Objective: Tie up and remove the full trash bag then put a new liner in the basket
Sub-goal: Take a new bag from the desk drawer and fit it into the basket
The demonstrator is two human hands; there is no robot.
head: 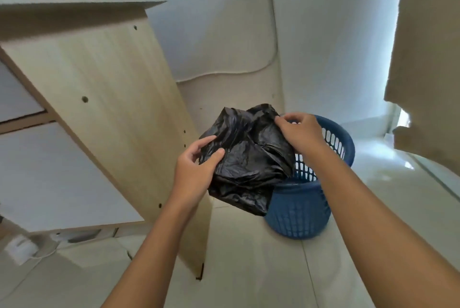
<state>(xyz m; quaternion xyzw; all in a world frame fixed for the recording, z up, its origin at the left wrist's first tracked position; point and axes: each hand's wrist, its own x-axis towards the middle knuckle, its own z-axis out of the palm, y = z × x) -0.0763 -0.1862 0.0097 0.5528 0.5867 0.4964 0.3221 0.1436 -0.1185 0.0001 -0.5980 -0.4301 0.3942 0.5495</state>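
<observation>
A crumpled black plastic liner (246, 158) hangs in the air between both hands, in front of and partly over a blue perforated basket (306, 210) standing on the floor. My left hand (196, 165) pinches the liner's left edge between thumb and fingers. My right hand (298, 133) grips its upper right corner above the basket's rim. The liner is still bunched and folded on itself. It hides the near left part of the basket's opening; the visible inside of the basket shows no bag.
A light wooden cabinet side (112, 118) stands close on the left of the basket. White walls meet in a corner behind, with a thin cable (249, 72) running along them. A white plug and cord (22, 250) lie on the tiled floor at lower left. A beige curtain (428, 58) hangs at right.
</observation>
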